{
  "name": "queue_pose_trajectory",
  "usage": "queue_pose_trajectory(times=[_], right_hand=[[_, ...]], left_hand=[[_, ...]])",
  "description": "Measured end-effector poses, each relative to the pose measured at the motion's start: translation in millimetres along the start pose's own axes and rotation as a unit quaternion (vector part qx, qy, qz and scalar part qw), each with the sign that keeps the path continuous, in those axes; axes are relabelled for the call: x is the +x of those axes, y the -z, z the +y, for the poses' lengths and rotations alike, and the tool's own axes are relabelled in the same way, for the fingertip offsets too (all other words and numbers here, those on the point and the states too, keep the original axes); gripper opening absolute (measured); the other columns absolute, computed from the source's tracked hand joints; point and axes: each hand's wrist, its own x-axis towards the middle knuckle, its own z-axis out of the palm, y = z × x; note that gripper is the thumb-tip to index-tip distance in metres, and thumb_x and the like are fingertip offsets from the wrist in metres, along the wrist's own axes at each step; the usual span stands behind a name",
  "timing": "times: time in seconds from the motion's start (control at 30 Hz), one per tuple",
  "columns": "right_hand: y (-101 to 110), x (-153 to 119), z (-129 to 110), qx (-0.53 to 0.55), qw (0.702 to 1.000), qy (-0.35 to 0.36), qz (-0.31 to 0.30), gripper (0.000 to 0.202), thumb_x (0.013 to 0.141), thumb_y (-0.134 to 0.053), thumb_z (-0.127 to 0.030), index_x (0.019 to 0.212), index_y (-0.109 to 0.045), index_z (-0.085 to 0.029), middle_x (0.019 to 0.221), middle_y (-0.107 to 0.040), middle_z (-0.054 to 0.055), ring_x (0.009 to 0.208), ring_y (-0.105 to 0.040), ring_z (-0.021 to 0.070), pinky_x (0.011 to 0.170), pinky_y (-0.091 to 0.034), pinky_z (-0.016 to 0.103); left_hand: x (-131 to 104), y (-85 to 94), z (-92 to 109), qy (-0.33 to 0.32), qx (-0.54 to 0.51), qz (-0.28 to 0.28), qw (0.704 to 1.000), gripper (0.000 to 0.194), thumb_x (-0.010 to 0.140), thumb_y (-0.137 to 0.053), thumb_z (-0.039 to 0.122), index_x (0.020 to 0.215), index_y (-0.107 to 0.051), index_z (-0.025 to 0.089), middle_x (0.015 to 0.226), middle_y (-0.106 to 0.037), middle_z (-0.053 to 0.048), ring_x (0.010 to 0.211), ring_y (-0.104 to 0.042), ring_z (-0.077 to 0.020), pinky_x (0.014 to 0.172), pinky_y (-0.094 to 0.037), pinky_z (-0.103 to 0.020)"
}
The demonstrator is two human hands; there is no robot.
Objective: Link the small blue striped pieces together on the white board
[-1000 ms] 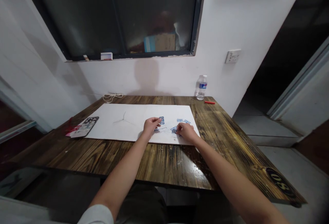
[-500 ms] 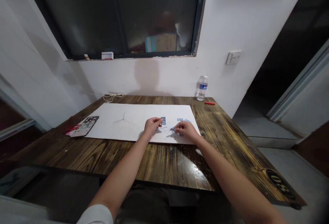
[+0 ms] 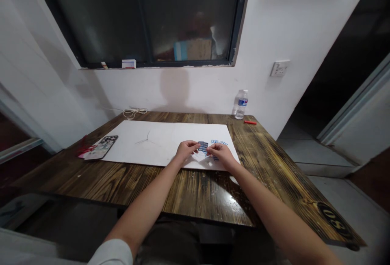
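Between my two hands, just above the right part of a white board [image 3: 170, 135], are small blue-edged pieces [image 3: 203, 146] lined up in rows. My left hand [image 3: 187, 150] pinches their left side between thumb and fingers. On their right side, the fingertips of my right hand [image 3: 221, 153] are closed on them too. More blue-edged pieces [image 3: 215, 141] lie on the board behind my right hand, and some are partly hidden under it. Thin dark lines [image 3: 147, 139] mark the board's left half.
At the board's left end lie a phone-like patterned object [image 3: 102, 148] and something red [image 3: 87, 149]. A water bottle [image 3: 241, 104] stands at the table's back right, near a red pen [image 3: 250, 122]. A white cable [image 3: 134, 113] is coiled at the back left.
My left hand has moved right with its blue-edged pieces, up to my right hand. The pieces now meet between both hands. My right hand has barely moved.
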Motion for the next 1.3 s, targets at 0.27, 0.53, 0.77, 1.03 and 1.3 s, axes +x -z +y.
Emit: queue_pose_trajectory(times=[0.27,0.53,0.77,1.03,1.3], right_hand=[[-1.4,-0.3,1.8,-0.057,0.997,0.017,0.045,0.031,0.059,-0.072,-0.046,0.059,-0.06,-0.017,0.054,-0.058,-0.001,0.051,-0.047,0.0112,0.051,-0.034,0.024],[-2.9,-0.7,4.2,-0.088,0.994,0.037,0.047,0.032,0.058,-0.073,-0.047,0.058,-0.062,-0.016,0.054,-0.061,0.0,0.051,-0.049,0.0123,0.051,-0.034,0.025],[13.5,5.8,3.6,-0.152,0.983,0.068,0.084,0.029,0.068,-0.065,-0.046,0.074,-0.07,-0.017,0.074,-0.069,0.005,0.068,-0.058,0.0181,0.065,-0.043,0.029],[39.4,12.5,9.7,-0.387,0.919,0.064,0.037,0.026,0.064,-0.072,-0.038,0.084,-0.073,-0.021,0.086,-0.065,0.006,0.08,-0.057,0.0197,0.073,-0.041,0.029],[41.4,3.7,1.7,-0.516,0.857,-0.005,-0.016,0.037,0.051,-0.08,-0.045,0.083,-0.073,-0.028,0.096,-0.061,0.007,0.095,-0.052,0.0272,0.074,-0.037,0.033]], left_hand=[[1.1,1.7,-2.2,-0.016,0.015,-0.033,0.999,0.034,0.06,-0.074,0.044,0.074,-0.068,0.014,0.06,-0.064,-0.002,0.054,-0.057,-0.0116,0.05,-0.037,-0.022],[-3.3,-0.5,1.7,-0.031,0.041,-0.07,0.996,0.035,0.06,-0.073,0.045,0.073,-0.068,0.013,0.059,-0.064,-0.003,0.054,-0.057,-0.0127,0.051,-0.039,-0.023],[-0.8,0.5,0.5,-0.017,0.037,-0.018,0.999,0.035,0.06,-0.073,0.046,0.075,-0.068,0.014,0.065,-0.067,-0.004,0.055,-0.059,-0.0129,0.051,-0.039,-0.022],[4.1,6.7,-0.3,0.007,-0.009,0.067,0.998,0.04,0.055,-0.075,0.048,0.076,-0.068,0.015,0.066,-0.066,-0.004,0.055,-0.058,-0.0127,0.049,-0.038,-0.022],[3.8,8.3,0.8,0.011,-0.024,0.07,0.997,0.038,0.054,-0.076,0.046,0.074,-0.068,0.015,0.064,-0.065,-0.003,0.054,-0.058,-0.0121,0.05,-0.038,-0.022]])
